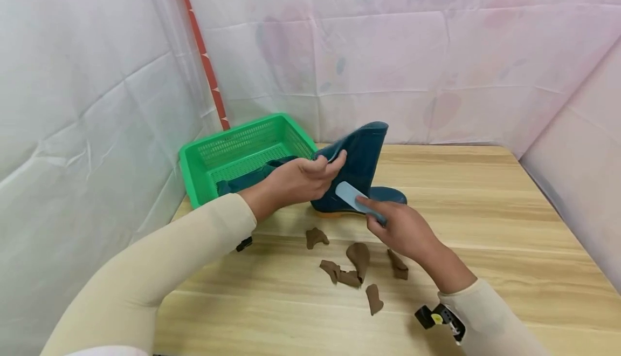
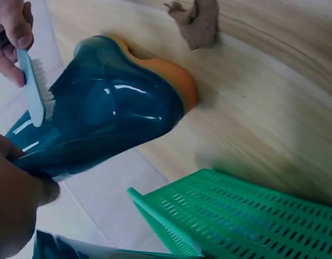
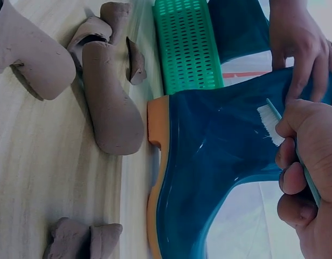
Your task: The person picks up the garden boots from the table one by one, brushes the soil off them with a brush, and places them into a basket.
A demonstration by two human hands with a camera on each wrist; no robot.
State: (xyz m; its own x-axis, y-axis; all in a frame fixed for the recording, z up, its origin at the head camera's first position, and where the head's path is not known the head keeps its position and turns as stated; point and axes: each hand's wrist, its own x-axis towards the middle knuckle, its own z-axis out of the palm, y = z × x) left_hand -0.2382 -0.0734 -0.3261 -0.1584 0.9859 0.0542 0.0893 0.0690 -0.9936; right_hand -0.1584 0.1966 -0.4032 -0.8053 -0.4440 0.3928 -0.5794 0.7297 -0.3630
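Observation:
A dark teal rubber boot [image 1: 367, 153] with an orange sole stands on the table, its shaft leaning. My left hand [image 1: 303, 180] grips the top rim of the shaft between thumb and fingers. In my right hand [image 1: 405, 229] is a pale blue scrubbing brush [image 1: 349, 194], held by its handle. White bristles [image 3: 269, 124] face the boot's shaft in the right wrist view; whether they touch it I cannot tell. Glossy highlights show on the boot [image 2: 112, 102] in the left wrist view, where the brush [image 2: 34, 94] is beside the shaft.
A green perforated basket [image 1: 191, 175] stands at the back left, with another teal boot [image 1: 242, 182] lying across it. Several brown, curved, clay-like pieces [image 1: 359, 259] lie scattered on the wooden table [image 1: 466, 183] in front of the standing boot. White sheeting [image 1: 412, 64] surrounds the table.

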